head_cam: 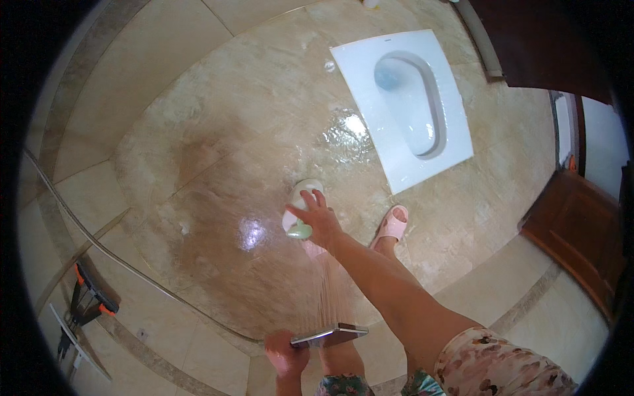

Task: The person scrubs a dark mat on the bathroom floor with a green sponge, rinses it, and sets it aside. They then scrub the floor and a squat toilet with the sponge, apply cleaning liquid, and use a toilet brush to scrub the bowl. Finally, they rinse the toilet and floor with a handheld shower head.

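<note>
In my left hand (286,352), low in the picture, is the handle of a chrome handheld shower head (331,335); thin streams of water run from it toward the wet floor. My right hand (319,220) reaches down over a white, oval object (302,198) with a pale green part (299,230), its fingers spread on top; whether it grips the object is unclear. The object seems to be a slipper or a brush, I cannot tell which. It lies beside one foot, which the water and hand partly hide. The other foot wears a pink slipper (395,222).
A white squat toilet (384,123) is set in the wet tiled floor at upper right. A metal shower hose (124,265) curves along the left. A black and orange cleaning tool (94,292) leans at lower left. A brown wooden door (579,232) stands at the right.
</note>
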The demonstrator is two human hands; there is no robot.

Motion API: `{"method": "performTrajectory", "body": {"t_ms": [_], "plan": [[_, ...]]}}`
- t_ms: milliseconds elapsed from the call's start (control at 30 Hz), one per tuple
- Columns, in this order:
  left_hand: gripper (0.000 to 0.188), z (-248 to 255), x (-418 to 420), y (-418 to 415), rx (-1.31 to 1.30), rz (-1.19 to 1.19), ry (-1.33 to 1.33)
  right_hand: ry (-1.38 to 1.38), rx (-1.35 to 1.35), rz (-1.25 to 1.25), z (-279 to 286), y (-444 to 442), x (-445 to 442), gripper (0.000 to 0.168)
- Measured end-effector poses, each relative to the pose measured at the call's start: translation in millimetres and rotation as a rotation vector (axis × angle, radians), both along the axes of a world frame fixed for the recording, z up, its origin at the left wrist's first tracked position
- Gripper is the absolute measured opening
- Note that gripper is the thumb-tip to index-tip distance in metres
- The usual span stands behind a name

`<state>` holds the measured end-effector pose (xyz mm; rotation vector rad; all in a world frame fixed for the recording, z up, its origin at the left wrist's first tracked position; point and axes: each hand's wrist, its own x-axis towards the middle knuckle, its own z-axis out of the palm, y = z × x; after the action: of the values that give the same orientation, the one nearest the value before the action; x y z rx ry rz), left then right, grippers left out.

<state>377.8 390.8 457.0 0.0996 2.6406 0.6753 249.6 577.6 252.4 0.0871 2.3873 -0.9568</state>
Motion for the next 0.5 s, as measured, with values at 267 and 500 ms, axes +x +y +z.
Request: {"method": "performTrajectory", "body": {"t_ms": [267,500], "plan": [[0.018,26,-25,29,0.106,-0.169,-0.267,-0.482,-0.792,-1.444,63,46,72,0.061],[0.018,60,-30,82,0.184,-0.36,-0.354,-0.422,-0.852,-1.782,181,136,148,0.051]]}}
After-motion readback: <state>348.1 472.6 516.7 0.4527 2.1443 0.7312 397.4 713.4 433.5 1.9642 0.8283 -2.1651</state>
